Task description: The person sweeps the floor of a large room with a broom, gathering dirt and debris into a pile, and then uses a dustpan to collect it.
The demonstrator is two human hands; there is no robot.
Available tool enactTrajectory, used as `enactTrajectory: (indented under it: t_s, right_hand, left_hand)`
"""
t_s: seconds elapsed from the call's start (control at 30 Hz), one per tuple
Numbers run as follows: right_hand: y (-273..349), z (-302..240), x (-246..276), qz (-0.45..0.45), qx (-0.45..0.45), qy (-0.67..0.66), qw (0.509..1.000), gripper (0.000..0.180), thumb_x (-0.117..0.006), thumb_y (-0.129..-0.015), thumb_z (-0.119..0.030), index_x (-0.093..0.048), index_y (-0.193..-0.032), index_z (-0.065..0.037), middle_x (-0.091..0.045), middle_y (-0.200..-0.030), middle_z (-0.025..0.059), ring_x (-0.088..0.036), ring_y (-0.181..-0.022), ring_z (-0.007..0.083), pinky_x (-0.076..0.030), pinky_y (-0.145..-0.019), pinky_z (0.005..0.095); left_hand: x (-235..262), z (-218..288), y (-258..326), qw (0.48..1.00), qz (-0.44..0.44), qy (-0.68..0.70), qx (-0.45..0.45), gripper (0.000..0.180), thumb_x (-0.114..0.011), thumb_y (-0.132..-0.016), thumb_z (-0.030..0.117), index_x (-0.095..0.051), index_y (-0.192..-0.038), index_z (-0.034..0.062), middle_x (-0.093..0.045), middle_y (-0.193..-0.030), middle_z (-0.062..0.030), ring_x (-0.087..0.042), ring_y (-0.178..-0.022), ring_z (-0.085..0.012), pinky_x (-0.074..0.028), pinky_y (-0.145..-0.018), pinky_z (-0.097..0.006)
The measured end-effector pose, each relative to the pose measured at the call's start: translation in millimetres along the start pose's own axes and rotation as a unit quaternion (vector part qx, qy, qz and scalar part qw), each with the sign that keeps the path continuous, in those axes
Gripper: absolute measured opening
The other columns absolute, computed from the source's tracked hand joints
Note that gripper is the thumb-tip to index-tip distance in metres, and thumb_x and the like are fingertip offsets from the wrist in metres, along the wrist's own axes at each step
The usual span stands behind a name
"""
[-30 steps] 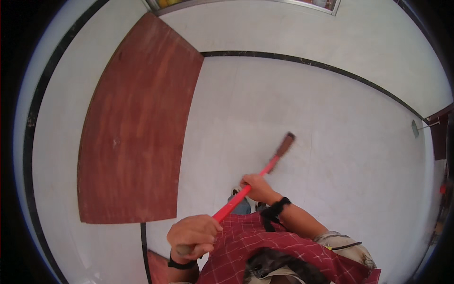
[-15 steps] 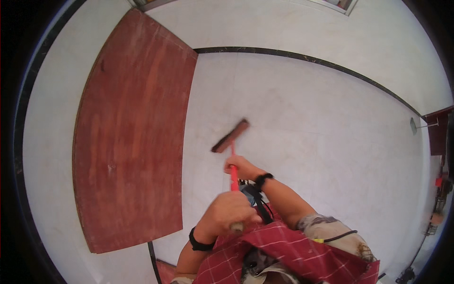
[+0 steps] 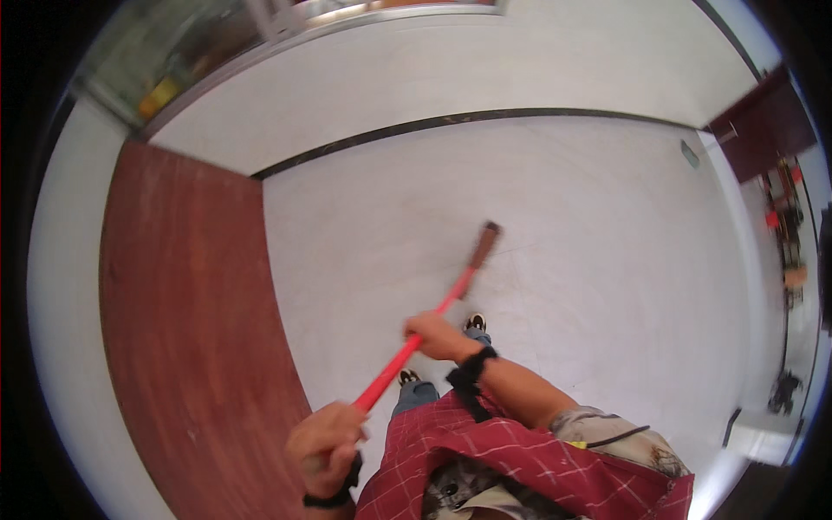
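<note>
A broom with a red handle [image 3: 386,378] slants across the view from lower left to upper right. Its dark-bristled brown head [image 3: 484,246] is over the pale floor ahead of me, slightly blurred. My left hand [image 3: 328,442] is closed round the top end of the handle, low and to the left. Farther down the handle, my right hand [image 3: 438,336] is wrapped round it. Black bands circle both wrists. My shoes [image 3: 475,323] show below the right hand.
A large reddish-brown wooden board [image 3: 186,321] lies along the left side. A white wall with a dark skirting strip [image 3: 416,128] runs across the far side, a window [image 3: 347,17] above it. A dustpan [image 3: 689,153] stands far right, near a dark red door [image 3: 763,126].
My left hand has swung left and down, tilting the handle. The broom head has moved right and turned more upright in view. My view has shifted rightward, showing more window and door.
</note>
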State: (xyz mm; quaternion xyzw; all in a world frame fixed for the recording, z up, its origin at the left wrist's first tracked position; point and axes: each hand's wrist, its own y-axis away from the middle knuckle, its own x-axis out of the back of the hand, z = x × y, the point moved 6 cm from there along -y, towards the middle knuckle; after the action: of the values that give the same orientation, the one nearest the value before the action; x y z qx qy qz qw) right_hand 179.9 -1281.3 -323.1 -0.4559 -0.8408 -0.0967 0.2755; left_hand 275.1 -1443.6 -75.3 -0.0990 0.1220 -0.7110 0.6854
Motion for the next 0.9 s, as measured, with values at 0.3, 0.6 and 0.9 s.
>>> enactTrajectory:
  t_s: [0.3, 0.6, 0.9]
  right_hand:
    - [-110, 60, 14, -0.072, 0.162, -0.181, 0.967, 0.003, -0.060, -0.072, -0.008, -0.060, -0.074, -0.011, -0.063, -0.075, 0.0098, -0.060, -0.073, 0.0320, -0.046, -0.063, 0.0415]
    - [45, 148, 185, 0.078, -0.080, -0.130, 0.985, 0.008, -0.064, -0.075, -0.016, -0.060, -0.079, -0.010, -0.062, -0.074, 0.0125, -0.058, -0.072, 0.0346, -0.045, -0.062, 0.0434]
    - [150, 201, 255, 0.089, -0.322, 0.028, 0.942, 0.010, -0.055, -0.072, -0.014, -0.059, -0.078, -0.007, -0.062, -0.078, 0.0176, -0.060, -0.077, 0.0390, -0.045, -0.065, 0.0486]
  left_hand:
    - [-169, -64, -106, 0.925, -0.216, -0.306, -0.056, 0.014, -0.068, -0.077, 0.008, -0.056, -0.075, 0.0001, -0.057, -0.070, -0.0122, -0.058, -0.064, -0.0277, -0.047, -0.059, -0.035]
    - [-277, -57, -189, 0.927, -0.369, -0.008, -0.067, 0.022, -0.063, -0.086, 0.017, -0.054, -0.075, 0.0009, -0.054, -0.059, -0.0078, -0.054, -0.050, -0.0229, -0.052, -0.057, -0.038]
    - [-285, -156, -213, 0.971, -0.199, 0.034, 0.129, 0.018, -0.051, -0.086, 0.005, -0.054, -0.070, -0.0026, -0.059, -0.063, -0.0113, -0.057, -0.059, -0.0214, -0.050, -0.066, -0.039]
